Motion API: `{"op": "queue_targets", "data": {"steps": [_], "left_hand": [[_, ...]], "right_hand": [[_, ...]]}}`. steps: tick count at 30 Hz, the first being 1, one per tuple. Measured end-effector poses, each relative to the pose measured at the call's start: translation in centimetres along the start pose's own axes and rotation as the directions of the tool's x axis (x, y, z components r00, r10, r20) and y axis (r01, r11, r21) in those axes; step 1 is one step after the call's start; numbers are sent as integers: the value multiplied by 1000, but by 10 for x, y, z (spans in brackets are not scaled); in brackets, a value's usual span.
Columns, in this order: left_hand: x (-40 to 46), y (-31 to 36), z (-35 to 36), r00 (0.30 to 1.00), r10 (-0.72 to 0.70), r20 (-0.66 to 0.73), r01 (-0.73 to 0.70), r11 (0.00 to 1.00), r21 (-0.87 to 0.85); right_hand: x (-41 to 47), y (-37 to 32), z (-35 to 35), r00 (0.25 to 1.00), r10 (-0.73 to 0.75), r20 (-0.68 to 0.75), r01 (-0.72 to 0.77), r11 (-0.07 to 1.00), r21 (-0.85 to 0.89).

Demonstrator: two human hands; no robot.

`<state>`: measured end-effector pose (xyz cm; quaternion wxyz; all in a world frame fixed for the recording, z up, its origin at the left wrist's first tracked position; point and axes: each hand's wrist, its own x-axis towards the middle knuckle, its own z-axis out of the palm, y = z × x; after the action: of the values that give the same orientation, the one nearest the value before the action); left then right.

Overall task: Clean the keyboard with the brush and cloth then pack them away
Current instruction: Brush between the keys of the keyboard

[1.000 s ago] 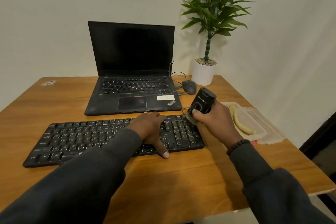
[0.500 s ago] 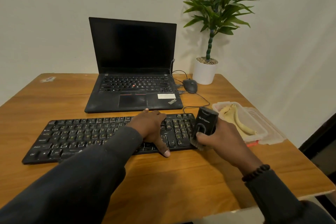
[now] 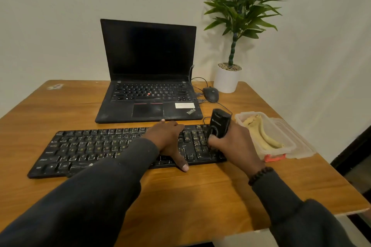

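A black keyboard (image 3: 96,148) lies across the wooden table in front of me. My left hand (image 3: 170,142) rests flat on its right-middle keys, fingers spread, thumb over the front edge. My right hand (image 3: 234,146) grips a black brush (image 3: 218,124) upright over the keyboard's right end; its bristles are hidden behind my fingers. A yellowish cloth (image 3: 261,134) lies in a clear plastic container (image 3: 289,148) just right of the keyboard.
An open black laptop (image 3: 148,78) stands behind the keyboard, with a mouse (image 3: 210,94) and cables to its right. A potted plant (image 3: 228,78) fills the back right corner. The container's lid (image 3: 301,146) lies beside it near the table's right edge (image 3: 321,166).
My right hand swept the brush from the keyboard's far right corner toward the front edge, then back up over the number pad. My left hand has stayed on the keys.
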<state>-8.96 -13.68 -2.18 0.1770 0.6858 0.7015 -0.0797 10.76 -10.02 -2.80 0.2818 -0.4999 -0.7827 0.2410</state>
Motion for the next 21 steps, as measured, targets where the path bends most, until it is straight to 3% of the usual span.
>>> {"op": "queue_targets", "data": {"steps": [4, 8, 13, 18, 21], "left_hand": [[0, 0, 0, 1000, 7, -2, -7, 1000, 10], [-1, 0, -1, 1000, 6, 5, -6, 1000, 22], [-1, 1, -1, 1000, 3, 3, -3, 1000, 16], [0, 3, -2, 1000, -9, 11, 8, 1000, 21], [0, 1, -1, 1000, -4, 10, 4, 1000, 17]], "right_hand": [[-36, 7, -15, 998, -7, 67, 5, 999, 35], [-34, 17, -21, 997, 59, -44, -54, 993, 105], [-15, 10, -14, 998, -52, 35, 54, 998, -33], [26, 9, -7, 990, -140, -22, 137, 985, -106], [29, 7, -15, 982, -166, 91, 175, 980, -94]]}}
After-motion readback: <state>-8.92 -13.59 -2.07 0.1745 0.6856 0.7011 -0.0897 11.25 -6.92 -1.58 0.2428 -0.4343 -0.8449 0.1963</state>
